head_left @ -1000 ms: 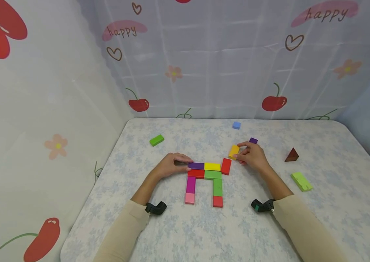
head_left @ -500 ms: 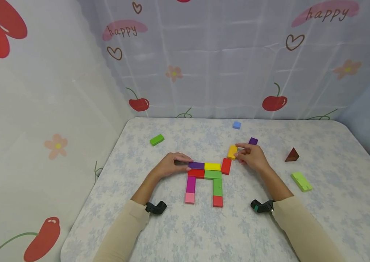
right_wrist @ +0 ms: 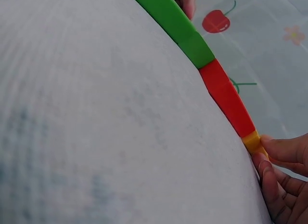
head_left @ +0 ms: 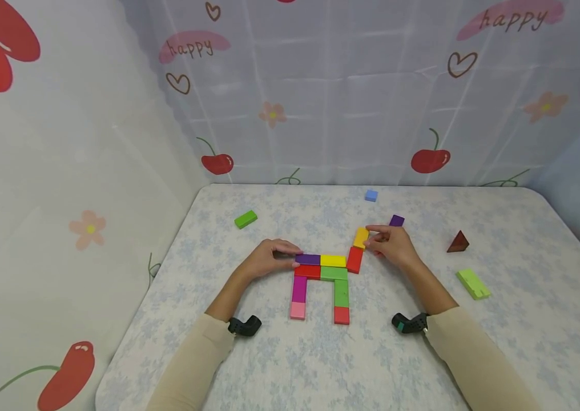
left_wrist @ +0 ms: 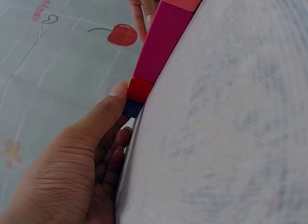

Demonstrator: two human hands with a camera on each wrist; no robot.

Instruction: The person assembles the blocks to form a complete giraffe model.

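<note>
Right grip (head_left: 393, 244) pinches orange block (head_left: 361, 237), long axis away, slightly rightward.

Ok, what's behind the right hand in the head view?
The far part of a loose purple block shows just past the right hand, with a blue block farther back. The hand hides the rest of the purple one and whatever lies under the palm.

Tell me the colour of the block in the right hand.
The block is orange-yellow, clearest in the head view.
</note>
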